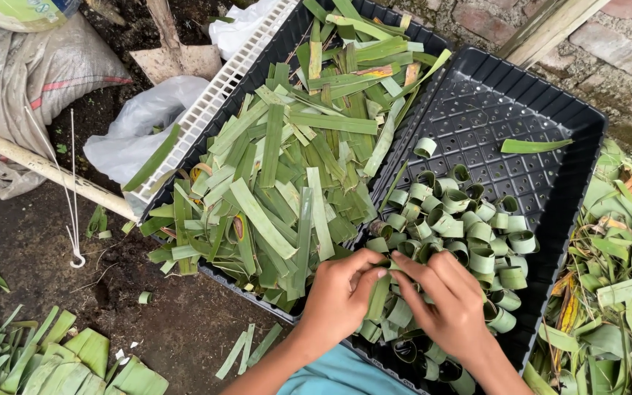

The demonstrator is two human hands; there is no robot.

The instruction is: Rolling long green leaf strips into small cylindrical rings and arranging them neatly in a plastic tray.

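Observation:
My left hand [339,296] and my right hand [450,301] meet over the near edge of a black perforated tray [521,117]. Together they pinch a green leaf strip [380,292] that hangs down between them. Just beyond my fingers lies a cluster of several small rolled leaf rings [469,223] in that tray. To the left, a second black tray [298,29] is heaped with flat cut leaf strips [287,183].
A white slatted plastic panel [213,95] borders the left tray, with white plastic bags [137,124] and a sack [31,73] beyond. Loose leaf scraps [616,292] pile up at right, folded leaves [53,358] at lower left on bare soil. A wooden pole [38,168] crosses the left side.

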